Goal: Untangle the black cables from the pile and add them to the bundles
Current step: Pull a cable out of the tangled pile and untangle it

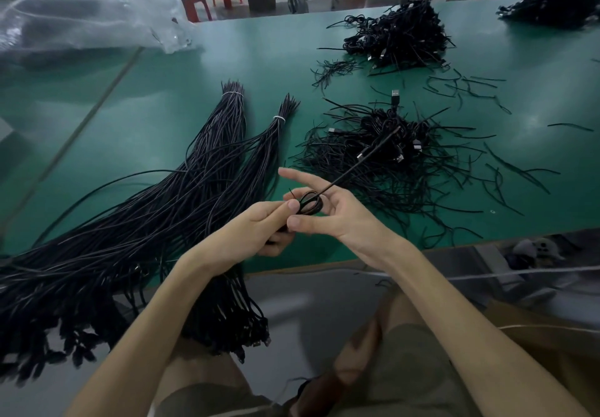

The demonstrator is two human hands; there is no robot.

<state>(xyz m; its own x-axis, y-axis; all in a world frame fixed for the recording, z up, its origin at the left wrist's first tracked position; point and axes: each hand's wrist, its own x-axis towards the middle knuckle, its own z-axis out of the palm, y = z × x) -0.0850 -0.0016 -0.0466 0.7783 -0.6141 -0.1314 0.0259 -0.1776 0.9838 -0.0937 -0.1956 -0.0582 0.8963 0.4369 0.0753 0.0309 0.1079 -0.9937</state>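
Both hands (302,218) pinch coiled cable (311,205) | pile (386,153) beyond

Green table (194,98) under cable bundles (207,169)

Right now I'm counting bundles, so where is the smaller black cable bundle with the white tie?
In the head view, the smaller black cable bundle lies on the green table, between the larger tied bundle on its left and the tangled cable pile on its right.
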